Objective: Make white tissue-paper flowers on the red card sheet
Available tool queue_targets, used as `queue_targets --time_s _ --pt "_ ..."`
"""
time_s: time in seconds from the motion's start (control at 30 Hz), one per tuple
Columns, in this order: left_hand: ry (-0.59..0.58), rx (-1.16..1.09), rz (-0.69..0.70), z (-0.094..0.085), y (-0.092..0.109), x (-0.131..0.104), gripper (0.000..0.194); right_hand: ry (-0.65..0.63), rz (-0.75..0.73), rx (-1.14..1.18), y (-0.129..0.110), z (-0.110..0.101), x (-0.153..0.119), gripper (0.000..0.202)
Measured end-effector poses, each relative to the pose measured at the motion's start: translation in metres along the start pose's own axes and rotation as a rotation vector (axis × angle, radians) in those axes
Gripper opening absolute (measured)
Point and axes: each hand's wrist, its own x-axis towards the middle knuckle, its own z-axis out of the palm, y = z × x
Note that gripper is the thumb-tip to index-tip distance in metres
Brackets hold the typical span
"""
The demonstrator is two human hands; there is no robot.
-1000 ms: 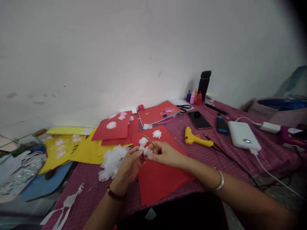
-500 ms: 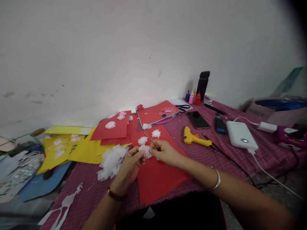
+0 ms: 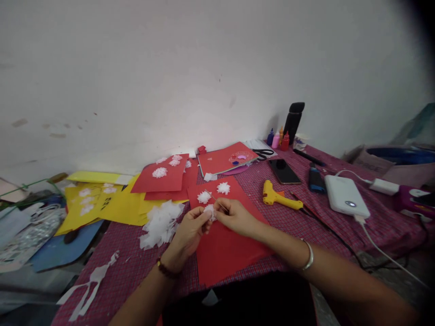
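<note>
Over a red paper sheet [image 3: 220, 253], my two hands meet at the fingertips. My left hand [image 3: 190, 226] is closed in a pinch on a small white paper piece [image 3: 208, 209], mostly covered by the fingers. A thin stick [image 3: 211, 196] slants up and left out of my right hand [image 3: 236, 218], which is closed around it. Just beyond the hands, a white ruffled paper flower [image 3: 204, 197] and a second white flower [image 3: 223, 188] sit on the sheet. Left of my left hand lies a heap of white paper pieces [image 3: 161, 226].
Right of the sheet lie a yellow glue gun [image 3: 280, 198], a phone [image 3: 284, 171] and a white power bank [image 3: 346, 197] with cables. Red sheets with white flowers [image 3: 163, 179] and yellow paper [image 3: 125, 206] are at left. Paint bottles [image 3: 280, 139] and scissors [image 3: 263, 153] stand or lie at back.
The view has shifted slightly, so the tabletop appears a little farther right. The white paper piece shows less between my fingertips. Both hands keep their grips.
</note>
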Motion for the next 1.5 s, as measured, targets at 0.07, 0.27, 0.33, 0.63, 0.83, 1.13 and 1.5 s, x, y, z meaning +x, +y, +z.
queue_targets --time_s 0.07,0.27,0.33,0.63,0.83,1.13,1.5 --pt "-0.008 0.015 0.005 0.000 0.001 0.000 0.037 -0.005 0.001 -0.004 -0.001 -0.001 -0.001 0.015" --pt "-0.039 0.035 0.033 0.002 -0.001 -0.001 0.034 -0.065 0.011 0.048 -0.008 -0.003 -0.003 0.016" --pt "-0.036 0.025 0.034 0.001 -0.002 -0.001 0.032 -0.059 0.031 0.054 -0.006 -0.003 -0.002 0.019" --pt "-0.005 -0.108 0.037 -0.003 0.004 -0.002 0.025 -0.010 0.089 0.072 0.000 -0.007 0.002 0.027" --pt "0.076 -0.083 0.139 -0.006 -0.002 0.004 0.017 0.234 -0.086 -0.010 -0.010 -0.035 0.002 0.053" --pt "0.109 0.008 0.157 0.000 0.003 0.000 0.019 0.054 -0.120 0.075 -0.005 -0.018 -0.002 0.039" --pt "0.093 0.028 0.177 0.005 0.004 -0.004 0.013 0.087 -0.146 -0.043 -0.008 -0.015 -0.001 0.020"
